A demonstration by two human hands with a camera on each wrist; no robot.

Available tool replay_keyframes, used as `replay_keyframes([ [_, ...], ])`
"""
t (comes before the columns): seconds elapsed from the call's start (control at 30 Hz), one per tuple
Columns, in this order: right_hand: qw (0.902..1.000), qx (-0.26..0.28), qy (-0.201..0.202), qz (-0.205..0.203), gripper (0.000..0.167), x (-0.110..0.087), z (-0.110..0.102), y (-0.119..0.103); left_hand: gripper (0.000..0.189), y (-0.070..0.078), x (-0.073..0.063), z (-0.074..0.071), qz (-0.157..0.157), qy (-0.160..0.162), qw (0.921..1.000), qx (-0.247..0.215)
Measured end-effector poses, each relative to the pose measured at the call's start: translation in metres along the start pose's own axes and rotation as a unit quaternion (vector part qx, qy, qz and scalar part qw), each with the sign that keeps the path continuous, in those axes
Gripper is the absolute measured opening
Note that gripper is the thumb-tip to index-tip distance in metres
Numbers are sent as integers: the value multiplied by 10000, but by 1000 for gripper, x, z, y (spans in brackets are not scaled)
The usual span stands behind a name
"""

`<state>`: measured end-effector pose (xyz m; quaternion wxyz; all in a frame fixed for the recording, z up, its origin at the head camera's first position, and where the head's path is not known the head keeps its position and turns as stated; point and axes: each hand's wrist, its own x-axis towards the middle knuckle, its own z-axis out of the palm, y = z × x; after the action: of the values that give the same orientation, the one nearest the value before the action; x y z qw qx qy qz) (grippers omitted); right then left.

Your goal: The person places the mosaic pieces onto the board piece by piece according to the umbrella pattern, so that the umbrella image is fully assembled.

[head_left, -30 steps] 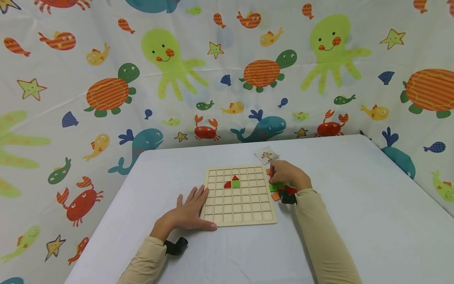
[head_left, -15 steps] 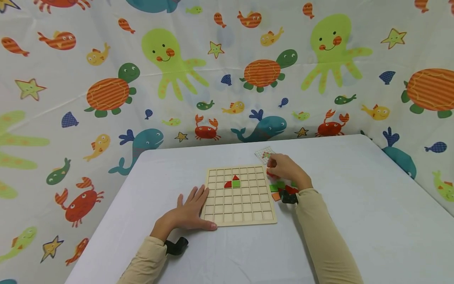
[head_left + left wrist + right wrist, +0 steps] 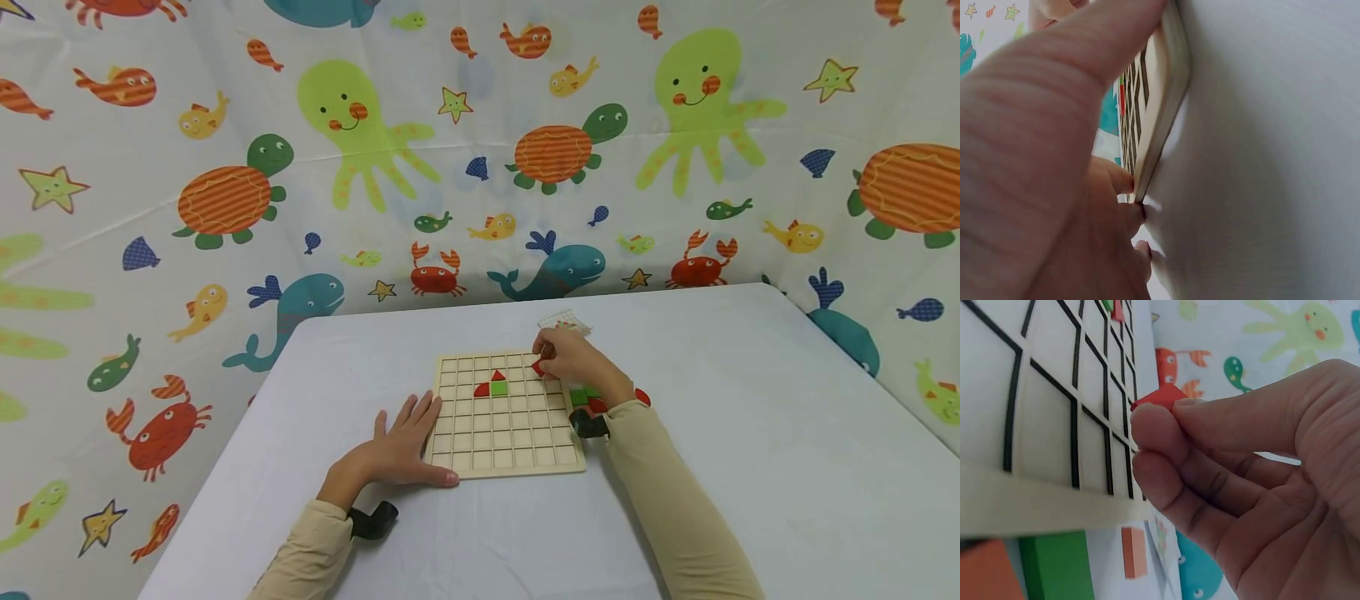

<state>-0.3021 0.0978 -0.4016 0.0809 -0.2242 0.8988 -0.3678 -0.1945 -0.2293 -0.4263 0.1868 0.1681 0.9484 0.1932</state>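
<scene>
My left hand (image 3: pixel 397 450) lies spread at the left side of a square wooden grid board (image 3: pixel 502 437), fingers along its edge and thumb at the front left corner. Over the board's far right part, my right hand (image 3: pixel 577 367) pinches a small red piece (image 3: pixel 1161 397) between thumb and fingertips. Its full shape is partly hidden by the fingers. On the board sit a green square (image 3: pixel 498 388), a red triangle (image 3: pixel 497 375) behind it and a red quarter-round piece (image 3: pixel 482 390) to its left.
Loose green pieces (image 3: pixel 579 397) and red pieces (image 3: pixel 642 397) lie right of the board, partly under my right wrist. The right wrist view shows an orange block (image 3: pixel 1135 552) there too. A gridded picture card (image 3: pixel 558 319) lies behind the board, partly covered by my right hand.
My right hand has left the loose pieces and moved left over the board, carrying the red piece. The left hand and the pieces on the board have stayed put.
</scene>
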Motion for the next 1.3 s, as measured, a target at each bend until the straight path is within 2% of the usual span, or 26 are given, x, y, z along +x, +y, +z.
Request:
replay_keyframes([
  [0.13,9997,52,-121,-223,8,2,6,-4,131,0,0,0,-11,-8,10000,1],
  [0.3,9984,-39,-154,-533,11,5,12,-5,131,1,0,0,-16,-9,10000,38],
  [0.53,9981,-157,-147,-586,12,6,18,-12,132,0,0,0,-32,-12,10000,31],
  [0.8,9937,-439,-140,-1017,11,9,30,-11,132,0,0,0,-34,-18,10000,35],
  [1.3,9913,-896,-280,-923,14,13,36,-14,131,2,-1,1,-49,-13,10000,43],
])
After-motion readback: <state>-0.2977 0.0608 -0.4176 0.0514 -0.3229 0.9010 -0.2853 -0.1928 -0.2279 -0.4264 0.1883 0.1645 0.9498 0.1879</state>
